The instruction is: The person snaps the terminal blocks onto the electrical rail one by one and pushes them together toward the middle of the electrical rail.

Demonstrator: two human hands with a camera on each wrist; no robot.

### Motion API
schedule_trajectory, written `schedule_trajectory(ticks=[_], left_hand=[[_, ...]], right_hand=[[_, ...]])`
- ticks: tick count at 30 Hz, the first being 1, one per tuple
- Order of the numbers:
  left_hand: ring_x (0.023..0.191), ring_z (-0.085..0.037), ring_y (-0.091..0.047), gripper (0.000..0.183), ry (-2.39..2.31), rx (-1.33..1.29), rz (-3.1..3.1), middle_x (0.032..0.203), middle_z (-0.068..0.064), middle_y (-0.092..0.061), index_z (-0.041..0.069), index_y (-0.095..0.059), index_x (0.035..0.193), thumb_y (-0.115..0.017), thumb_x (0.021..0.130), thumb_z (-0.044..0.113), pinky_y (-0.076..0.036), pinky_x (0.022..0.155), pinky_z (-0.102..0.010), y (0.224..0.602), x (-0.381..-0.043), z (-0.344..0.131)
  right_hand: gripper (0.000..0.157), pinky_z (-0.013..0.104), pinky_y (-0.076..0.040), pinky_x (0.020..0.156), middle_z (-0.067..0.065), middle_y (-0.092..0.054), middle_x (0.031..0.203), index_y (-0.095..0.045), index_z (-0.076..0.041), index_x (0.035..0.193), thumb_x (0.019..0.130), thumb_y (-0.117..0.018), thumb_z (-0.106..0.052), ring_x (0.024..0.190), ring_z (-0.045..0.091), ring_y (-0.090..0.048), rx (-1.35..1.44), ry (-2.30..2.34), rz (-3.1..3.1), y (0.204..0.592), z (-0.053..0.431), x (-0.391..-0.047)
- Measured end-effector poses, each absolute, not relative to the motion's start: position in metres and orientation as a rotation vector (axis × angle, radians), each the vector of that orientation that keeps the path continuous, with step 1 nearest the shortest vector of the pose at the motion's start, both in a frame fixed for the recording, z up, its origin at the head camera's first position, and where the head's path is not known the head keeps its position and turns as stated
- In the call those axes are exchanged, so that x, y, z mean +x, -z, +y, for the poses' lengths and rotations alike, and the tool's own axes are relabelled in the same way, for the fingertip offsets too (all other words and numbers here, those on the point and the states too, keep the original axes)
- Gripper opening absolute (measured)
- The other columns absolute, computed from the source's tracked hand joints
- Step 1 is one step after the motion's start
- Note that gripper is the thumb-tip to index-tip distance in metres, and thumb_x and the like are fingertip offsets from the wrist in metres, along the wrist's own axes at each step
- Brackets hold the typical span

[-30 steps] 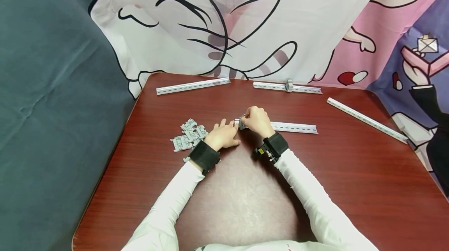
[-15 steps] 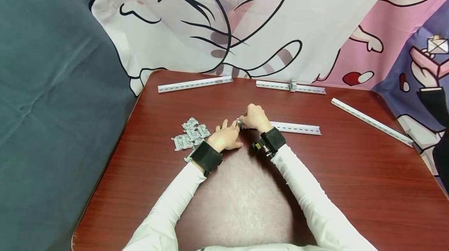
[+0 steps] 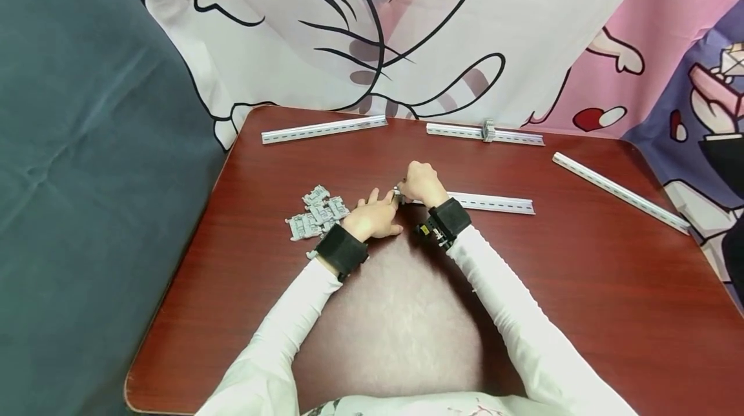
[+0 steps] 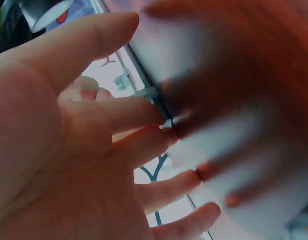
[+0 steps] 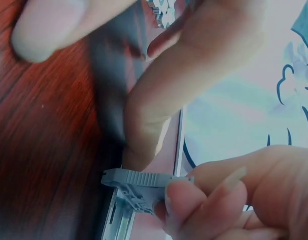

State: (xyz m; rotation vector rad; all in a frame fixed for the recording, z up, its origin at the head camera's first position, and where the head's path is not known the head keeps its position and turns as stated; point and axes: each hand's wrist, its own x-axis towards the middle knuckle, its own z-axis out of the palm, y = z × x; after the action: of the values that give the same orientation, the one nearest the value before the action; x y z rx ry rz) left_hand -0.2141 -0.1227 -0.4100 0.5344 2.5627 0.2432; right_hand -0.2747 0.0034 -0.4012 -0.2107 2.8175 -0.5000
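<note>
In the head view, my right hand (image 3: 424, 185) is at the left end of a slotted metal DIN rail (image 3: 494, 203) in mid-table. Its curled thumb and fingers pinch a thin grey terminal block (image 5: 144, 179) with a ribbed edge, standing on the rail (image 5: 118, 220) in the right wrist view. My left hand (image 3: 374, 218) lies beside that rail end, palm down and fingers spread. Its index fingertip touches the block's near side. The left wrist view shows the left palm (image 4: 79, 140) with straight fingers. Whether the block's foot has clipped onto the rail cannot be seen.
Left of my left hand lies a pile of grey terminal blocks (image 3: 318, 214). At the back are a bare rail (image 3: 324, 130) and a rail (image 3: 453, 131) bearing one grey block (image 3: 488, 131). Another rail (image 3: 622, 193) lies slanted on the right. A printed curtain hangs behind the table.
My right hand has shifted slightly left along the rail with the terminal block, closer to the left fingertips. The left hand keeps its place. The whole head view has shifted a little.
</note>
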Motion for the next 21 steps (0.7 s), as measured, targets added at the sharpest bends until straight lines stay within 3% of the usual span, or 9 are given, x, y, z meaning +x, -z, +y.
schedule_trajectory(ticks=[3, 5, 7, 10, 12, 15, 18, 21], left_hand=[[0.133, -0.034, -0.044, 0.056, -0.302, 0.594, 2.594, 0.143, -0.015, -0.049, 0.003, -0.049, 0.140, -0.055, 0.097, 0.039, -0.040, 0.103, -0.049, 0.399, -0.218, -0.136], [0.101, -0.026, -0.061, 0.039, -0.376, 0.596, 2.627, 0.110, -0.012, -0.065, 0.002, -0.065, 0.114, -0.057, 0.096, 0.035, -0.048, 0.083, -0.039, 0.388, -0.218, -0.148], [0.068, -0.017, -0.055, 0.028, -0.454, 0.572, 2.664, 0.074, -0.003, -0.058, 0.005, -0.065, 0.084, -0.060, 0.094, 0.030, -0.044, 0.062, -0.030, 0.378, -0.217, -0.161], [0.052, -0.010, -0.037, 0.035, -0.529, 0.494, 2.666, 0.056, 0.006, -0.037, 0.013, -0.053, 0.060, -0.066, 0.091, 0.023, -0.031, 0.051, -0.025, 0.363, -0.212, -0.179], [0.052, -0.009, -0.038, 0.034, -0.503, 0.466, 2.642, 0.056, 0.006, -0.040, 0.013, -0.052, 0.060, -0.070, 0.088, 0.020, -0.032, 0.052, -0.024, 0.358, -0.204, -0.188], [0.066, -0.015, -0.053, 0.015, -0.394, 0.480, 2.608, 0.074, -0.002, -0.061, 0.008, -0.065, 0.077, -0.078, 0.079, 0.016, -0.043, 0.061, -0.028, 0.358, -0.190, -0.198], [0.101, -0.027, -0.054, 0.042, -0.289, 0.486, 2.607, 0.110, -0.014, -0.062, 0.007, -0.066, 0.108, -0.085, 0.071, 0.016, -0.049, 0.079, -0.036, 0.362, -0.176, -0.203], [0.114, -0.033, -0.044, 0.051, -0.232, 0.482, 2.646, 0.119, -0.017, -0.055, 0.009, -0.065, 0.108, -0.090, 0.065, 0.021, -0.048, 0.088, -0.042, 0.372, -0.170, -0.203]], right_hand=[[0.025, 0.041, -0.054, 0.079, 0.003, -0.064, 0.054, -0.067, -0.007, 0.062, 0.084, -0.060, -0.016, 0.079, 0.032, -0.069, -0.195, 0.549, 2.830, 0.401, 0.003, -0.273], [0.028, 0.038, -0.054, 0.073, 0.002, -0.060, 0.052, -0.063, -0.009, 0.058, 0.085, -0.059, -0.016, 0.071, 0.029, -0.066, -0.191, 0.574, 2.834, 0.403, 0.004, -0.271], [0.033, 0.035, -0.051, 0.068, 0.000, -0.056, 0.049, -0.059, -0.011, 0.054, 0.086, -0.058, -0.017, 0.063, 0.026, -0.063, -0.204, 0.599, 2.838, 0.404, 0.006, -0.270], [0.043, 0.030, -0.043, 0.060, -0.002, -0.052, 0.045, -0.053, -0.013, 0.049, 0.091, -0.057, -0.022, 0.054, 0.021, -0.057, -0.253, 0.633, 2.852, 0.405, 0.009, -0.268], [0.050, 0.029, -0.040, 0.059, -0.001, -0.051, 0.044, -0.053, -0.013, 0.047, 0.095, -0.057, -0.028, 0.052, 0.021, -0.055, -0.277, 0.690, 2.855, 0.405, 0.013, -0.265], [0.053, 0.030, -0.041, 0.058, 0.000, -0.054, 0.046, -0.058, -0.010, 0.052, 0.096, -0.056, -0.039, 0.053, 0.021, -0.056, -0.294, 0.783, 2.843, 0.403, 0.020, -0.258], [0.051, 0.029, -0.043, 0.060, 0.000, -0.059, 0.051, -0.065, -0.007, 0.063, 0.096, -0.054, -0.044, 0.056, 0.018, -0.060, -0.306, 0.845, 2.802, 0.396, 0.027, -0.254], [0.046, 0.028, -0.045, 0.060, -0.001, -0.060, 0.056, -0.069, -0.004, 0.074, 0.097, -0.054, -0.042, 0.057, 0.014, -0.060, -0.328, 0.882, 2.736, 0.392, 0.035, -0.251]])
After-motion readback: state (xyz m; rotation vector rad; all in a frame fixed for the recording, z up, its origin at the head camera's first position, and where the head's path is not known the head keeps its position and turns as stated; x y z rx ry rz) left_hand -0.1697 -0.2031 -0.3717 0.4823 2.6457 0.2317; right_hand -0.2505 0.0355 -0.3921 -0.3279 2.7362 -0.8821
